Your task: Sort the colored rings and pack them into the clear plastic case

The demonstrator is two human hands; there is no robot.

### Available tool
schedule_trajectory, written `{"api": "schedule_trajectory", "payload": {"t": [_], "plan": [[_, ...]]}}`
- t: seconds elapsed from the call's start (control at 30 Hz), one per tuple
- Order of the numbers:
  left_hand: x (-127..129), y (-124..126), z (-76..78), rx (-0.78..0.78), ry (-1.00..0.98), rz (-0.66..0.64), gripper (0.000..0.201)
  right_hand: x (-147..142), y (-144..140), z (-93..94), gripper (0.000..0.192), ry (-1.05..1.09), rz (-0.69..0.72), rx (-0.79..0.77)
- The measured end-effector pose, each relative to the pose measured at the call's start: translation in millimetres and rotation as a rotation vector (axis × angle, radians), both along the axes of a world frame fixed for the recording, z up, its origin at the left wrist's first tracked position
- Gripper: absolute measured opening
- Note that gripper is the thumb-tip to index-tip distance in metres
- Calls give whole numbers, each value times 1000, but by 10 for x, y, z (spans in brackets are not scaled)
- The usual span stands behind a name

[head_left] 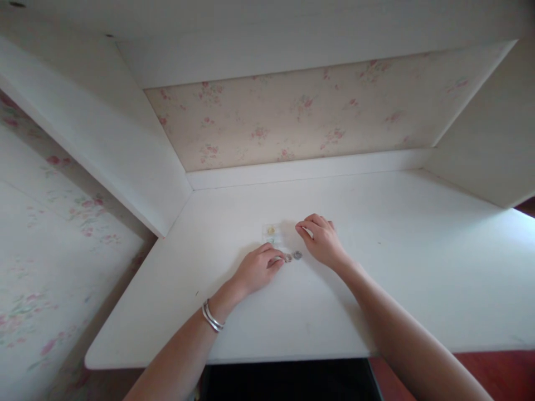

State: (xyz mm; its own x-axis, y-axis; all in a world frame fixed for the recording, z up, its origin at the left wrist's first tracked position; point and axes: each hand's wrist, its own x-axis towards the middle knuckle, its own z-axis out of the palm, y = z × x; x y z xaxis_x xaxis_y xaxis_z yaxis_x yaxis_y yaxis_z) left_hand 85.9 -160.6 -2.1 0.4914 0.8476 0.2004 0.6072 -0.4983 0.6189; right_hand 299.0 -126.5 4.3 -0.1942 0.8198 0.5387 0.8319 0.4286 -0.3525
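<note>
The left hand point(257, 270) lies on the tabletop point(418, 267), its fingers loosely curled, tips touching a small coin point(288, 258). A second coin point(297, 255) lies just right of it. Behind the coins lies a small clear case point(271, 233). The right hand point(321, 240) rests right of the case, fingers bent; whether they grip anything I cannot tell.

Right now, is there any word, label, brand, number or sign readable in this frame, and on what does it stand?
None can be read.
Coins by the left hand: faces too small and blurred to read.
Small clear case near the right hand: no legible label.
Wallpaper: a flower pattern only, no lettering.
White desk: no print visible.
</note>
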Motion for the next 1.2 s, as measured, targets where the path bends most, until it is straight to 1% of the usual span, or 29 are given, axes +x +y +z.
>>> {"api": "schedule_trajectory", "payload": {"t": [0.13, 0.27, 0.5, 0.7, 0.83, 0.93, 1.07, 1.13, 1.2], "plan": [[57, -2, -9, 52, 106, -26, 22, -68, -67, 26, 21, -36, 38, 6], [107, 18, -6, 112, 208, -46, 26, -84, -87, -5, 21, -56, 66, -6], [90, 23, -51, 175, 253, -37, 25, -98, -91, -35, 20, -78, 75, -30], [56, 30, -95, 162, 160, -27, 25, -119, -99, -41, 20, -80, 82, -31], [42, 54, -96, 104, 68, -37, 24, -107, -98, -44, 19, -71, 86, -21], [38, 73, -84, 36, -40, -41, 23, -67, -117, -45, 19, -52, 98, -23], [9, 107, -59, -56, -181, 2, 24, -4, -217, -42, 17, -66, 190, -51], [-19, 131, -38, -63, -207, 36, 25, -1, -290, -28, 16, -91, 250, -71], [-45, 161, -11, -34, -201, 76, 26, -28, -360, -6, 16, -121, 298, -89]]}}
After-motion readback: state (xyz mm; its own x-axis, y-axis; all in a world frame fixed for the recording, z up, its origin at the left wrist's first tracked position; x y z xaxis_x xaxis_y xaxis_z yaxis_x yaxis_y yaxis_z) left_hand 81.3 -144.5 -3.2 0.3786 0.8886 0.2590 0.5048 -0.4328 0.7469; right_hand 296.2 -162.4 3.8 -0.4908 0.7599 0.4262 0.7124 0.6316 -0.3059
